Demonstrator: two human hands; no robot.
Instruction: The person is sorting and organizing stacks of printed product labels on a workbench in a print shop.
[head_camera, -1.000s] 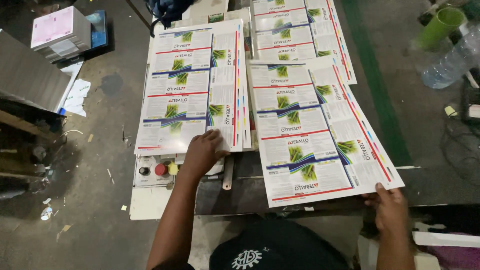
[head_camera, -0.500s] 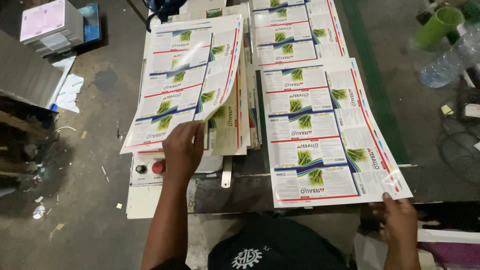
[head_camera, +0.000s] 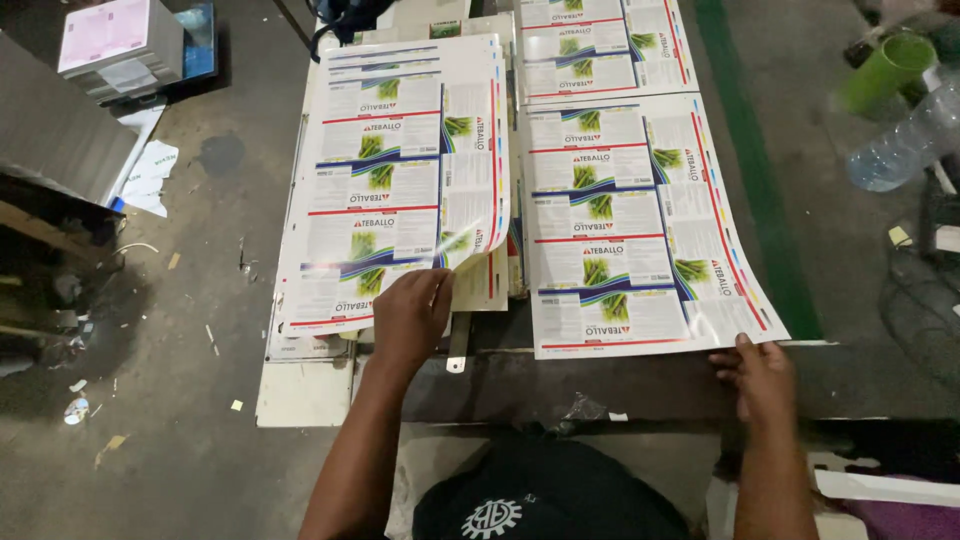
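Our left hand (head_camera: 412, 312) pinches the curled near corner of the top glossy white printed sheet (head_camera: 400, 180) on the left stack; our right hand (head_camera: 758, 375), fingers bent, touches the right sheet's (head_camera: 640, 220) near corner on the table (head_camera: 520, 385).

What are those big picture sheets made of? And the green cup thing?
The printed sheets look like glossy coated paper: light glints off them, and the left hand curls one corner easily. The green cup seems smooth plastic, though it is too blurred to be sure.
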